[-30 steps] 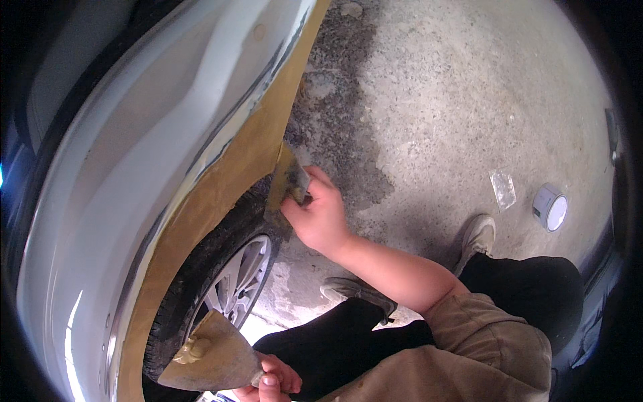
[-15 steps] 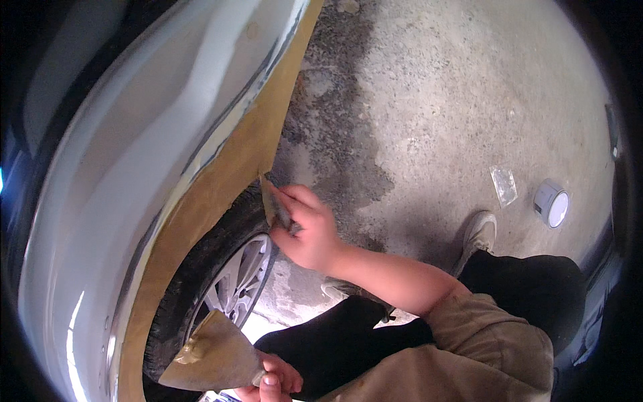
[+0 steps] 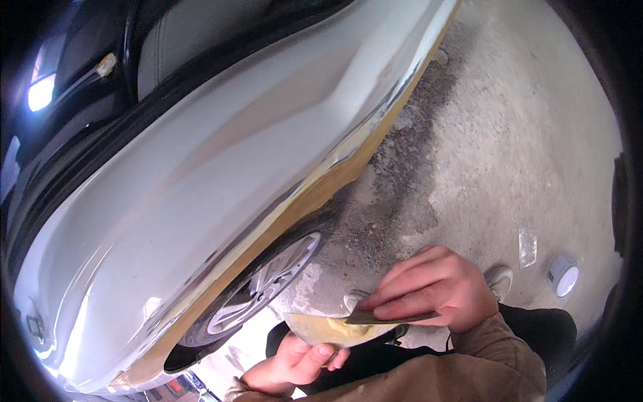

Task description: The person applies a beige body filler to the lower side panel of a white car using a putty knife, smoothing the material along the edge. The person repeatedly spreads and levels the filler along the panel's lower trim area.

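Low in front of me, my left hand (image 3: 295, 362) grips a wide putty knife (image 3: 305, 328) with its blade up. Yellowish filler paste (image 3: 353, 328) lies on that blade. A dark, flat spreader (image 3: 396, 317) is held in my right hand (image 3: 435, 285), fingers pressed along it. Its edge meets the paste on the putty knife. To the left is a silver car panel (image 3: 221, 174), with a tan band (image 3: 315, 194) along its lower edge above the wheel (image 3: 264, 288). My right fingers partly cover the spreader.
On the concrete floor (image 3: 495, 147) at the right stand a small tin (image 3: 564, 276) and, beside it, a clear flat packet (image 3: 528, 246). My shoes (image 3: 499, 281) show behind my right hand. A dark wet-looking patch (image 3: 382, 208) stains the floor along the car.
My right hand has moved from the tan band's edge over the tyre down to the putty knife, bringing its spreader onto the paste. My view has shifted, showing more of the car.
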A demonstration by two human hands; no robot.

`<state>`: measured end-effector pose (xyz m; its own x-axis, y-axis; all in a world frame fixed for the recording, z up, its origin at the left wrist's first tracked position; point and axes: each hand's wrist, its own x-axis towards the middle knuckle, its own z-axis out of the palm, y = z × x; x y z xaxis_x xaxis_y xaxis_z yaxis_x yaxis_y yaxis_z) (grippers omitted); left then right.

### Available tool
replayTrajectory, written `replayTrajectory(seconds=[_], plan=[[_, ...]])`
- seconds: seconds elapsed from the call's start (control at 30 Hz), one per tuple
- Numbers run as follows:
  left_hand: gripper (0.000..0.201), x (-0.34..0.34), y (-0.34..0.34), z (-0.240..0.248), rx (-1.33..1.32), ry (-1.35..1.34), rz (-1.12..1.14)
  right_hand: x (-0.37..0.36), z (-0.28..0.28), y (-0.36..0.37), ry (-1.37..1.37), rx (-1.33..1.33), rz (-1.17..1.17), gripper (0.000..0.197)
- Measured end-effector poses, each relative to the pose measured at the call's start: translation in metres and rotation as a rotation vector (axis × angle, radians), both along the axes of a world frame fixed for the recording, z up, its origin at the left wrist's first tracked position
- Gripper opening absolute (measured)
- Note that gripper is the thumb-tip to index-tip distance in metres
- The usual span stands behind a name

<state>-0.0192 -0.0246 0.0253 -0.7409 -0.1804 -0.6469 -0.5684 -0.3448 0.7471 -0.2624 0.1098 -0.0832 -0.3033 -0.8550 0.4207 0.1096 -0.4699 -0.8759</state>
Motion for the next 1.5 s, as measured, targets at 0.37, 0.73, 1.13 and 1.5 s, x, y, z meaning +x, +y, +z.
replayTrajectory(seconds=[0.37, 0.73, 1.13, 1.5], plan=[[0.058, 0.007, -0.003, 0.002, -0.006, -0.05, 0.102, -0.006, -0.042, -0.004, -0.143, 0.128, -0.344, 0.027], [0.063, -0.001, -0.004, 0.005, -0.01, -0.062, 0.232, -0.012, -0.024, 0.004, 0.311, 0.092, 0.313, 0.039], [0.068, 0.021, 0.012, 0.015, -0.094, -0.238, 0.303, -0.036, -0.201, -0.069, -0.471, 0.496, -1.052, 0.033], [0.066, 0.028, 0.017, 0.01, -0.274, -0.2, 0.432, -0.035, -0.204, -0.118, 0.165, 0.269, -1.301, 0.047]])
